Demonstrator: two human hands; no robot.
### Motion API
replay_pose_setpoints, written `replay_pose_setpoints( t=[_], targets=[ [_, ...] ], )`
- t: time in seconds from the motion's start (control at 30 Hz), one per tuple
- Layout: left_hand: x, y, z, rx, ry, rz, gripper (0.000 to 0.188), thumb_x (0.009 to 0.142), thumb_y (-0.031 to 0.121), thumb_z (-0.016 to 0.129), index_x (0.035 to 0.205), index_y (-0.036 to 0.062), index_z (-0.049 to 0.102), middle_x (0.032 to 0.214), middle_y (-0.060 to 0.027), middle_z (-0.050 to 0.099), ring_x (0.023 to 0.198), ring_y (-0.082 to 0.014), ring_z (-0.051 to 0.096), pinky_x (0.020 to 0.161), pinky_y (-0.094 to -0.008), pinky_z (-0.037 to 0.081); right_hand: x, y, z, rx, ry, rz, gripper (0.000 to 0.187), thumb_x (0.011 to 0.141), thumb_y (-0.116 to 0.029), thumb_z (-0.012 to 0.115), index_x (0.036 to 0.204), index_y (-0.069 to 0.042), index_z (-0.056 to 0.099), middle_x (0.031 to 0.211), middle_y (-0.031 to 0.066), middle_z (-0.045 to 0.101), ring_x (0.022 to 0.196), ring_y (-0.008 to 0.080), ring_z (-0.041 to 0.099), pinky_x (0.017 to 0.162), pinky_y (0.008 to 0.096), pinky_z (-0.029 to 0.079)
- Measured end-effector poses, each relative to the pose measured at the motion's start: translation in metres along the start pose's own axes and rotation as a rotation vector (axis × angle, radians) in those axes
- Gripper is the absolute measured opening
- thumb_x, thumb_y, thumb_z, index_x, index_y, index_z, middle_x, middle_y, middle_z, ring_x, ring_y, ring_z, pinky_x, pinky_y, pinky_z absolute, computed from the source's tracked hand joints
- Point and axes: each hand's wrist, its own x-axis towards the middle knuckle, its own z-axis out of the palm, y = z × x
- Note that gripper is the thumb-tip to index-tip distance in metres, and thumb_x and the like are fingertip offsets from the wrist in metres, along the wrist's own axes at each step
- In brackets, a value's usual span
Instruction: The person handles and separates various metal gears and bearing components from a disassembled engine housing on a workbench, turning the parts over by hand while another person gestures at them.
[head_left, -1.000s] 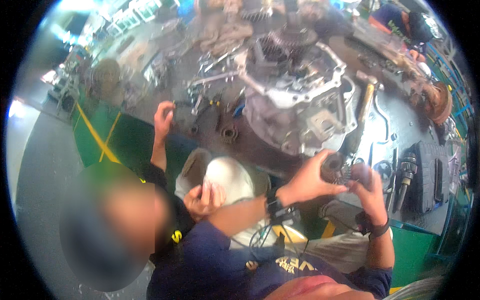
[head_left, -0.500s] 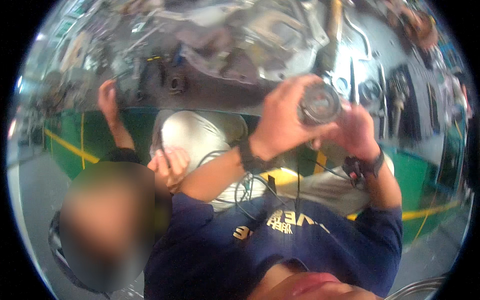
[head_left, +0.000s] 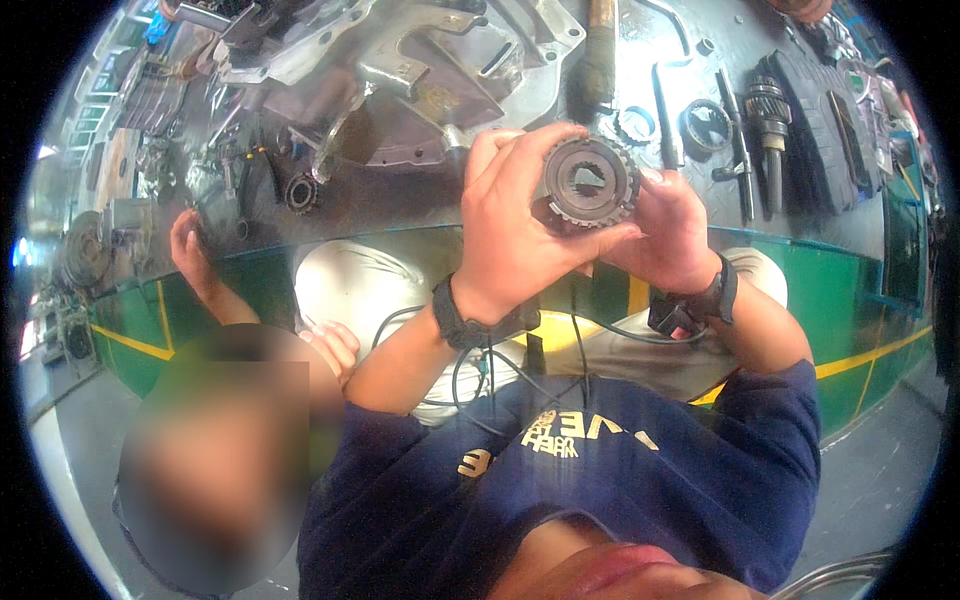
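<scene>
A round steel gear (head_left: 570, 212) with a toothed rim and a hollow, notched centre is held up over the bench's near edge, its face turned toward me. My left hand (head_left: 510, 215) wraps its left side, with the thumb along the bottom. On its right side my right hand (head_left: 672, 225) is closed against it, the thumb at the rim and the other fingers partly hidden. Just beyond the gear lie a toothed ring (head_left: 618, 126) and a second dark ring (head_left: 688, 128) on the metal bench top.
A large metal housing (head_left: 400, 65) covers the bench's far middle. To the right are a geared shaft (head_left: 772, 125), thin rods (head_left: 738, 150) and a black case (head_left: 815, 140). A co-worker's hand (head_left: 188, 245) rests near the left edge. Cables (head_left: 465, 375) cross my lap.
Both hands and the gear have shifted left in the picture. The gear's face now shows sharply, and the bench parts have also moved in view. Both hands keep their hold.
</scene>
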Motion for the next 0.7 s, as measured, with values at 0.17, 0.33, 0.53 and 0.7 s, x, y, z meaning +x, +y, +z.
replay_pose_setpoints(
  t=[0.17, 0.33, 0.53, 0.7],
  targets=[
    [0.010, 0.011, 0.010, 0.281, 0.076, 0.049, 0.074, 0.061, 0.037, 0.099, 0.121, 0.0059, 0.070, 0.117, -0.0116, 0.069, 0.114, -0.0307, 0.061, 0.099, -0.0401, 0.048, 0.001, 0.003, 0.002, -0.063, 0.065, -0.053, 0.050, 0.107, -0.043, 0.047, 0.134, -0.002, 0.058, 0.117, 0.0124, 0.070, 0.093, 0.0227, 0.068, 0.074, 0.0370, 0.054],
    [0.011, -0.011, -0.002, 0.018, -0.091, 0.083, 0.070, 0.062, 0.036, 0.096, 0.120, 0.0061, 0.071, 0.120, -0.0130, 0.067, 0.112, -0.0310, 0.061, 0.098, -0.0410, 0.049, 0.005, 0.007, 0.005, -0.103, 0.080, -0.087, 0.046, 0.110, -0.043, 0.046, 0.131, -0.004, 0.059, 0.110, 0.0086, 0.070, 0.085, 0.0178, 0.065, 0.071, 0.0341, 0.052],
    [0.000, -0.020, 0.002, 0.024, -0.207, 0.087, 0.079, 0.064, 0.035, 0.096, 0.129, 0.0056, 0.064, 0.123, -0.0152, 0.065, 0.116, -0.0359, 0.062, 0.102, -0.0448, 0.049, 0.005, 0.007, 0.008, -0.043, 0.368, -0.061, 0.045, 0.110, -0.043, 0.045, 0.134, -0.007, 0.057, 0.115, 0.0073, 0.069, 0.091, 0.0186, 0.069, 0.074, 0.0348, 0.055],
    [-0.005, -0.034, 0.001, -0.117, -0.247, -0.124, 0.074, 0.060, 0.026, 0.092, 0.122, 0.0044, 0.060, 0.114, -0.0192, 0.067, 0.107, -0.0393, 0.067, 0.094, -0.0457, 0.054, 0.016, 0.014, -0.002, -0.302, 0.391, 0.104, 0.052, 0.108, -0.049, 0.043, 0.140, -0.009, 0.053, 0.120, 0.0077, 0.069, 0.095, 0.0211, 0.070, 0.067, 0.0330, 0.056]
  ],
)
